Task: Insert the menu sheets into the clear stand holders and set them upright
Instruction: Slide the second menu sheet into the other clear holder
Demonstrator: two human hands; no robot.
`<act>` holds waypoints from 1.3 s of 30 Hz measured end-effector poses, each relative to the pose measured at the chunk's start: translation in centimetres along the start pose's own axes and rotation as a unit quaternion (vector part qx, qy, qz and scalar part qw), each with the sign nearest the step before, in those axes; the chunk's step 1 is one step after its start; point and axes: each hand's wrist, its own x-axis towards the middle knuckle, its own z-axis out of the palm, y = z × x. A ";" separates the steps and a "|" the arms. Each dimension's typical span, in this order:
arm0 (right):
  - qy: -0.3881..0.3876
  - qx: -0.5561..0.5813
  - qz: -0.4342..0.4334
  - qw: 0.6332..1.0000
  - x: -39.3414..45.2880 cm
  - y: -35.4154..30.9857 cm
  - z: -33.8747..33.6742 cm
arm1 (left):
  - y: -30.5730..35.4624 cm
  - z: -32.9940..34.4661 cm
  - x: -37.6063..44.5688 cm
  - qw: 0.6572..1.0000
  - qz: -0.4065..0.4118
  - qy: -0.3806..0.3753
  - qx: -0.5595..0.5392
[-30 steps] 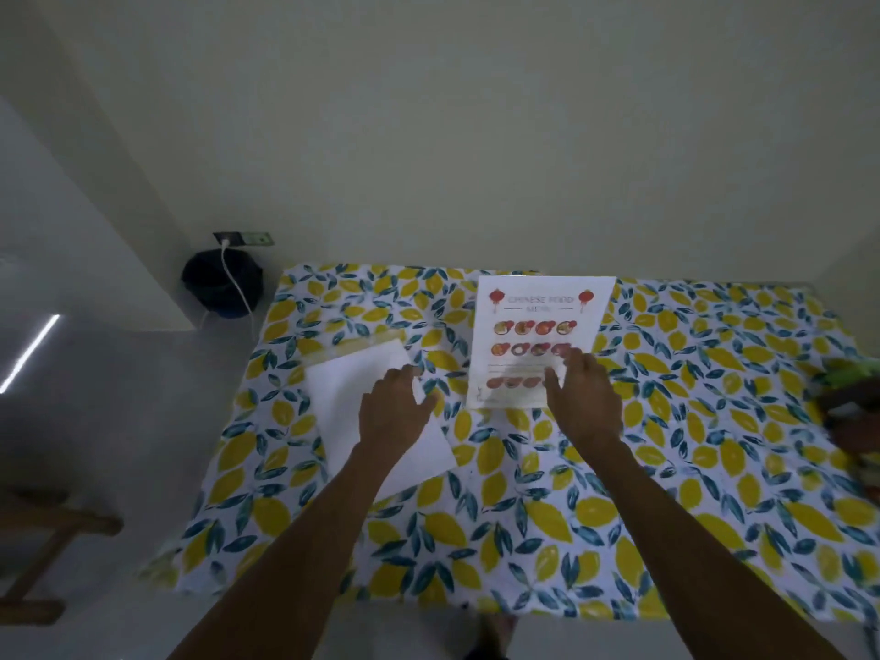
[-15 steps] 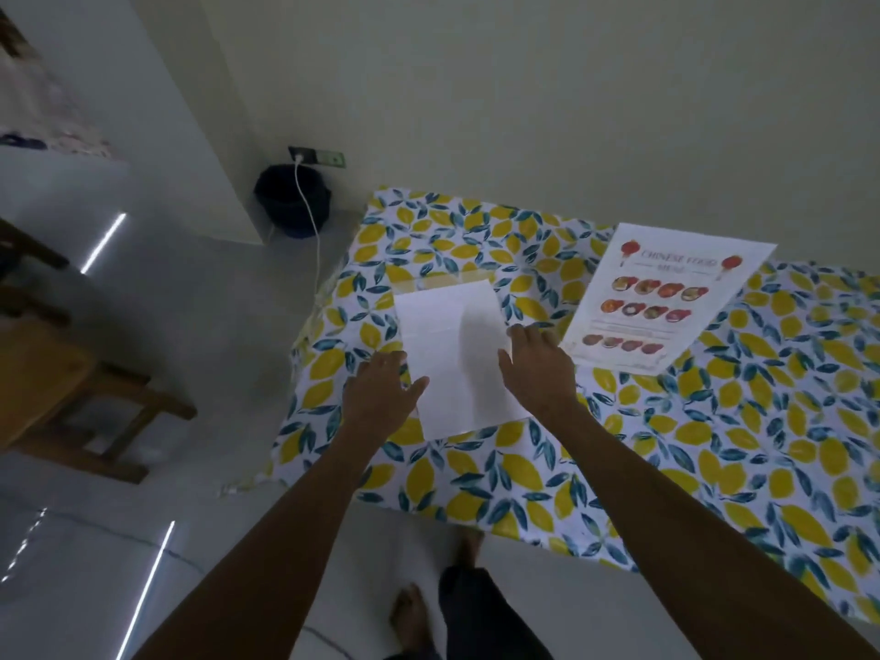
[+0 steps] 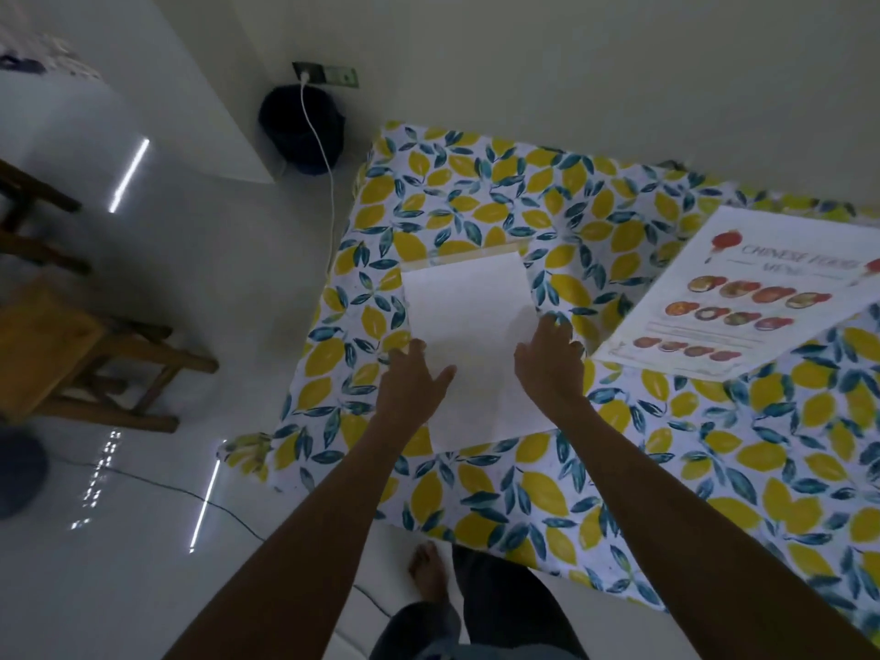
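We find the white sheet (image 3: 469, 345) lying flat on the table (image 3: 595, 493), near its left edge, blank side up. At its far edge a clear strip with a pale rim (image 3: 464, 256) shows, which we judge to be part of a clear holder; whether the sheet is already inside a holder or only rests on one, we cannot tell.

The left hand (image 3: 412, 385) rests at the sheet's left edge, fingers loosely spread, thumb lying on the paper. The right hand (image 3: 550, 362) rests at the right edge, fingers spread and slightly curled over the margin. Neither hand pinches or lifts anything; both lie flat against the sheet.

The printed menu (image 3: 743, 297) lies flat on the table to the right, apart from the white sheet and from both hands. No holder around it can be made out.

Task status, as we judge it: nothing stands upright. At best one sheet is loaded and awaits raising; the printed menu remains to be inserted and set up. We rate the task as early.

Legible writing: the printed menu carries the heading "CHINESE FOOD" with "MENU" below it, flanked by red lantern graphics, above three rows of dish pictures. The smaller text under the dishes is too fine to read. The white sheet shows no writing on its visible face.

The table carries a cloth printed with yellow lemons and blue-green leaves. No brand marks are visible.
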 end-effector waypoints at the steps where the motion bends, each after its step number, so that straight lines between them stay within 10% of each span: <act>1: -0.004 0.014 0.002 1.000 0.1 0.0 0.0 | 0.2 0.2 0.1 1.000 -0.010 0.002 -0.007; 13: -0.014 0.199 -0.001 0.980 -4.8 4.8 -2.1 | -3.3 -3.1 -2.0 0.995 0.094 0.027 -0.029; 17: -0.043 0.460 0.051 0.886 -10.1 6.8 -3.2 | -4.5 -4.9 -5.5 0.984 0.178 0.015 -0.017; 25: 0.011 0.487 -0.021 0.873 -17.0 7.6 -4.6 | -6.6 -5.9 -10.4 0.960 0.239 -0.010 -0.146; 39: 0.070 0.470 0.028 0.879 -10.6 4.8 -9.5 | -1.9 -9.3 -2.6 0.953 0.289 0.082 -0.048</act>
